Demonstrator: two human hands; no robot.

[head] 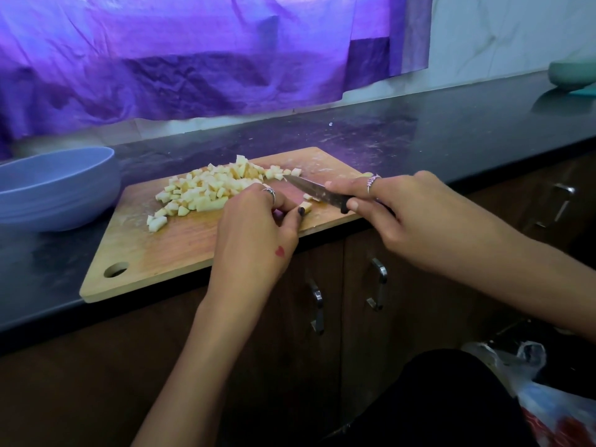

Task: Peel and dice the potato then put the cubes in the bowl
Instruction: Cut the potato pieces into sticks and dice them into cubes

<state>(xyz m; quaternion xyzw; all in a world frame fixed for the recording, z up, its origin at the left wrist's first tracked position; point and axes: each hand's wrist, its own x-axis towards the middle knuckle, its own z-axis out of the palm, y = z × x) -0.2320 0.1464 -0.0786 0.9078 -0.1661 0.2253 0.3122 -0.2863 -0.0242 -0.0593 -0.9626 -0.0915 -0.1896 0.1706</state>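
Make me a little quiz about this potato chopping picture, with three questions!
1. True or false: the potato cubes are already in the bowl.
2. Which hand holds the knife? A) left hand B) right hand
3. Fill in: the cubes lie on the wooden ____.

Key
1. False: they are piled on the cutting board; the bowl stands beside it.
2. B: the right hand grips the handle, while the left hand pinches a small potato piece.
3. Board.
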